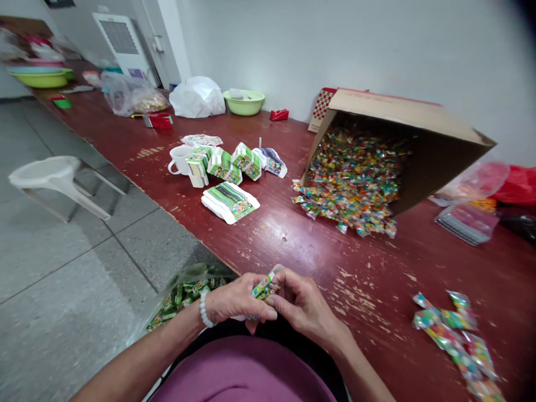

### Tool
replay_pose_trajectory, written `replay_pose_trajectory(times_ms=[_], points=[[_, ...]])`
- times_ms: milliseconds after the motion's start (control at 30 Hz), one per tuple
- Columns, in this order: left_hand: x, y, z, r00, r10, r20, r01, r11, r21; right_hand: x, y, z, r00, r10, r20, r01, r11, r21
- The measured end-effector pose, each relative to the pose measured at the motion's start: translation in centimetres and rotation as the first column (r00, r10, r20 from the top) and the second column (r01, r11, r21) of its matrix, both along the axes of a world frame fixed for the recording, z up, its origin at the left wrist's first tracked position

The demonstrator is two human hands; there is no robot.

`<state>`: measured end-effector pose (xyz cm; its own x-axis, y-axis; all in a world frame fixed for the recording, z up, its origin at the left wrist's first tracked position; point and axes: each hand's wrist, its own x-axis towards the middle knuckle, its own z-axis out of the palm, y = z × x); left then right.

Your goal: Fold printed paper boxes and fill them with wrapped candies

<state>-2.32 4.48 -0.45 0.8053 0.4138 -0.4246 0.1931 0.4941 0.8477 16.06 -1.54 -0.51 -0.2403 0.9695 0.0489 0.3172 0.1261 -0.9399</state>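
Note:
My left hand (240,298), with a pale bead bracelet at its wrist, is closed around a small green printed box (263,286). At the box's near right end, the fingers of my right hand (302,301) are pinched together against it. Something whitish and clear shows between the right fingertips, too small to make out. Both hands are at the table's front edge, close to my body. Beyond them lies a stack of flat green cartons (231,202). Farther back are more green cartons (224,163) in bundles beside a white mug (181,160).
A tipped cardboard box (444,162) spills small candy packets (355,184) onto the red table (293,240). Several candy packets (452,335) lie at the right. Below the edge at left, a clear bag (184,296) holds green boxes. A white stool (54,173) stands on the floor.

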Motion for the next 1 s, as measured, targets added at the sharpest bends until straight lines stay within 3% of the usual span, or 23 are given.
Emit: replay_pose_trajectory(times_ms=[100,167,300,400,467,567,633,733,833,1000], points=[[0.1,-0.1,0.0,0.994,0.11,-0.03,-0.108,0.993,0.052,-0.8,-0.2,-1.1,0.946,-0.321,-0.05,0.325,0.94,0.106],[0.5,-0.3,-0.2,0.989,0.141,-0.044,-0.138,0.989,0.049,-1.2,-0.2,-1.8,0.897,-0.422,-0.13,0.432,0.9,0.058],[1.4,-0.7,-0.4,0.98,0.195,-0.036,-0.193,0.98,0.051,-1.3,0.0,-2.5,0.91,-0.275,-0.309,0.214,0.953,-0.216],[1.5,-0.6,-0.1,0.975,0.221,-0.025,-0.21,0.951,0.226,-0.8,0.2,-2.1,0.897,-0.365,-0.25,0.333,0.929,-0.164],[1.1,-0.6,0.3,0.961,0.277,0.002,-0.261,0.903,0.343,-0.4,0.4,-1.8,0.898,-0.403,-0.179,0.387,0.915,-0.117],[0.8,-1.1,0.4,0.903,0.428,0.034,-0.403,0.816,0.415,-0.3,0.5,-1.7,0.915,-0.338,-0.219,0.307,0.938,-0.161],[0.8,-1.6,0.2,0.861,0.506,0.044,-0.474,0.769,0.429,-0.9,0.5,-2.1,0.867,-0.353,-0.352,0.292,0.932,-0.215],[1.2,-2.2,-0.3,0.816,0.572,0.086,-0.553,0.728,0.406,-2.2,0.2,-2.8,0.715,-0.467,-0.52,0.362,0.884,-0.296],[1.3,-2.2,-0.5,0.819,0.565,0.095,-0.547,0.722,0.424,-2.9,0.1,-3.1,0.672,-0.481,-0.563,0.403,0.875,-0.268],[0.6,-1.1,-0.1,0.877,0.476,0.065,-0.457,0.786,0.416,-1.9,0.4,-2.9,0.733,-0.426,-0.531,0.376,0.904,-0.206]])
